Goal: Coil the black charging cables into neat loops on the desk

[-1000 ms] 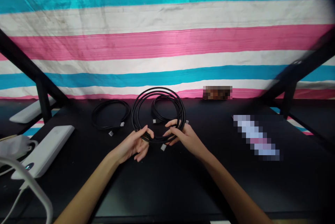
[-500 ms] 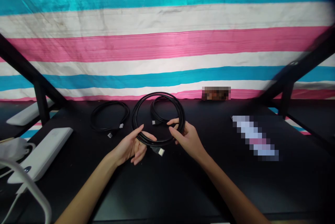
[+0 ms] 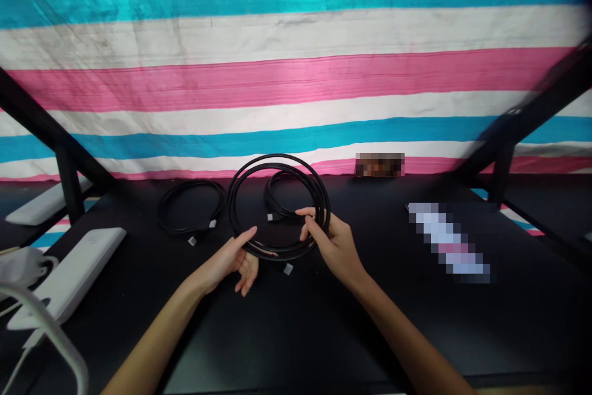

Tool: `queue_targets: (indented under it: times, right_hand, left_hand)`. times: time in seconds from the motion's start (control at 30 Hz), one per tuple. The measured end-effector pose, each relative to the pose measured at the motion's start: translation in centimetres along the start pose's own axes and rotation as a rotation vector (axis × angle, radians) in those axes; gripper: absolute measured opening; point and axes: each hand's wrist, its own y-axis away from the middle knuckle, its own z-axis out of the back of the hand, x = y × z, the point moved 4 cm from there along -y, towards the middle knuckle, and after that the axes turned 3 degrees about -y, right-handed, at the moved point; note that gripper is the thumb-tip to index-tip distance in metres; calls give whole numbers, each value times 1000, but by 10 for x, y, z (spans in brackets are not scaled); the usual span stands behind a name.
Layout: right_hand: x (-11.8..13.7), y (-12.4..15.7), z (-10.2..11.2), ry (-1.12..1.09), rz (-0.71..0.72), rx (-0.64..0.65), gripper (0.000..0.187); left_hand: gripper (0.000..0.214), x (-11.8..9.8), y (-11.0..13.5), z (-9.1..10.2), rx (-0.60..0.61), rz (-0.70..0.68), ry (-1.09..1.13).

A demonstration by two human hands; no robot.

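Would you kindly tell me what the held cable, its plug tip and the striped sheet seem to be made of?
Cable: probably a rubbery plastic jacket, smooth and black, with slight gloss along its loops.
Plug tip: likely metal, pale and flat-sided, but too small to be sure.
Sheet: perhaps plastic tarpaulin, given its creases and sheen.

Striped sheet (image 3: 296,31): brightest area, turquoise glowing at top centre; creases show as soft shading at upper left.
Light source: out of view.
Black tabletop (image 3: 277,346): dim, with a faint grey sheen toward the near edge.
Black coil (image 3: 296,254): thin highlights along its lower strands.
Left hand (image 3: 235,259), right hand (image 3: 335,238): softly lit, fine detail smeared.
Top right corner: dark, blue-fringed vignette.
Pixelation: 2 coarse patches, rear patch (image 3: 380,164) and right patch (image 3: 448,238), contents unreadable.
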Motion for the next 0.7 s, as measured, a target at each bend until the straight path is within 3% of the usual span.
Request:
queue_targets:
  times: [0.17, 0.23, 0.37, 0.53, 0.6, 0.7]
  right_hand:
    - [-4, 0, -2, -123, -128, 3, 29]
    - [-6, -1, -3, -190, -184, 6, 32]
    - [-6, -3, 1, -226, -225, -24, 34]
    - [-8, -4, 0, -244, -298, 39, 42]
    - [-10, -3, -4, -245, -321, 92, 44]
    - [-12, -1, -9, -227, -347, 178, 45]
  left_hand:
    - [71, 0, 1, -7, 35, -25, -92]
    - [67, -3, 0, -5, -24, -53, -105]
    - [57, -11, 0, 10, -322, -148, -129]
    - [39, -28, 20, 35, -934, -511, -270]
    - [29, -29, 23, 37, -1019, -581, -288]
    - [42, -27, 16, 34, -933, -560, -215]
